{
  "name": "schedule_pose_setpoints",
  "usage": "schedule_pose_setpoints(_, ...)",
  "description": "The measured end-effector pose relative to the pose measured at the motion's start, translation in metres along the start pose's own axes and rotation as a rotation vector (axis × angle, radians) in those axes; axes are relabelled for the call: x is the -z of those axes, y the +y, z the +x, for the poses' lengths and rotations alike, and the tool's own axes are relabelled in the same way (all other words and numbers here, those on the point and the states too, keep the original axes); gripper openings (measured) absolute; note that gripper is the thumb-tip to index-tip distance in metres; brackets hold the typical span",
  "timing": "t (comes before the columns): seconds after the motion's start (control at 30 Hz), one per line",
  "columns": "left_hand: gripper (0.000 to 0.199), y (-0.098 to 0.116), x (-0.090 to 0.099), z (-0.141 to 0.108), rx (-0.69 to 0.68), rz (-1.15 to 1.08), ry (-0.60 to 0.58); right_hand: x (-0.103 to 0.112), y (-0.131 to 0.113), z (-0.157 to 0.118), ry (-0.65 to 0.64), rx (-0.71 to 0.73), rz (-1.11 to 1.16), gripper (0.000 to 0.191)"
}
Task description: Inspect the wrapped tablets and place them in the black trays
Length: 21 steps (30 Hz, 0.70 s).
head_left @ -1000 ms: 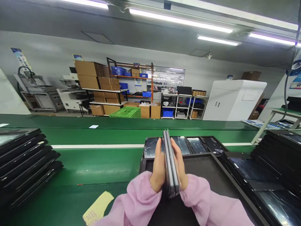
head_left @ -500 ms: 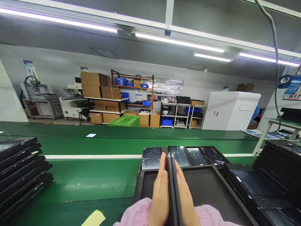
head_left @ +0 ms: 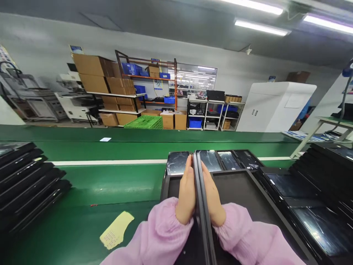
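Two dark tablets [head_left: 203, 213] stand on edge, face against face, pressed between my palms. My left hand [head_left: 186, 195] lies flat along their left side, fingers together and pointing away from me. On the other side my right hand [head_left: 213, 197] presses in the same way, its fingertips partly hidden behind the tablets. Both hands are above a shallow black tray [head_left: 264, 198] with a bare dark bottom. Just beyond its far rim lie a tablet [head_left: 178, 162] on the left and several more tablets [head_left: 209, 161] to the right, screens up.
A leaning stack of black trays [head_left: 30, 187] stands at the left, and another stack [head_left: 328, 176] at the right. Black trays with screens [head_left: 320, 228] lie at my right. A torn yellow paper [head_left: 117, 230] rests on the green bench [head_left: 110, 184]. Shelves and a white cabinet [head_left: 275, 106] stand behind.
My view has tilted down, so the bench shows higher and more of my sleeves and the yellow paper is visible. My hands still press the two tablets together.
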<state>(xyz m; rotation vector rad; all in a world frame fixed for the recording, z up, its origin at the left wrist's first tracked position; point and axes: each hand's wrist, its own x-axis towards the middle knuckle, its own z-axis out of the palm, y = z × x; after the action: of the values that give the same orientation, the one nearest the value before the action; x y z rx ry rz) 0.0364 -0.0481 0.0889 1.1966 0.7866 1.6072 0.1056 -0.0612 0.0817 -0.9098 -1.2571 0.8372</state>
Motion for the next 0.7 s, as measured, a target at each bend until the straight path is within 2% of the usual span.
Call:
schedule_pose_setpoints(0.17,0.044,-0.010,-0.002,0.015,0.059,-0.008,0.006,-0.003,0.011,0.015,0.021,-0.039,-0.002,0.047)
schedule_pose_setpoints(0.27,0.044,-0.018,0.001,0.021,0.065,0.031,0.017,0.005,0.019,0.025,0.014,0.033,-0.082,0.044)
schedule_pose_setpoints(0.33,0.044,-0.026,0.006,0.024,0.055,0.068,0.030,0.016,0.015,0.033,-0.123,0.198,-0.258,0.041)
schedule_pose_setpoints(0.43,0.043,-0.038,0.015,0.028,0.076,0.070,0.012,0.036,-0.009,0.044,-0.514,0.523,-0.652,0.047)
schedule_pose_setpoints(0.53,0.040,-0.048,0.024,0.034,0.153,0.031,-0.039,0.054,-0.040,0.049,-0.795,0.686,-0.880,0.037)
schedule_pose_setpoints(0.63,0.038,-0.054,0.035,0.044,0.327,-0.048,-0.054,0.069,-0.060,0.053,-0.925,0.723,-0.935,0.023)
schedule_pose_setpoints(0.7,0.036,-0.055,0.045,0.053,0.425,-0.085,-0.057,0.079,-0.067,0.054,-0.911,0.739,-1.008,0.021)
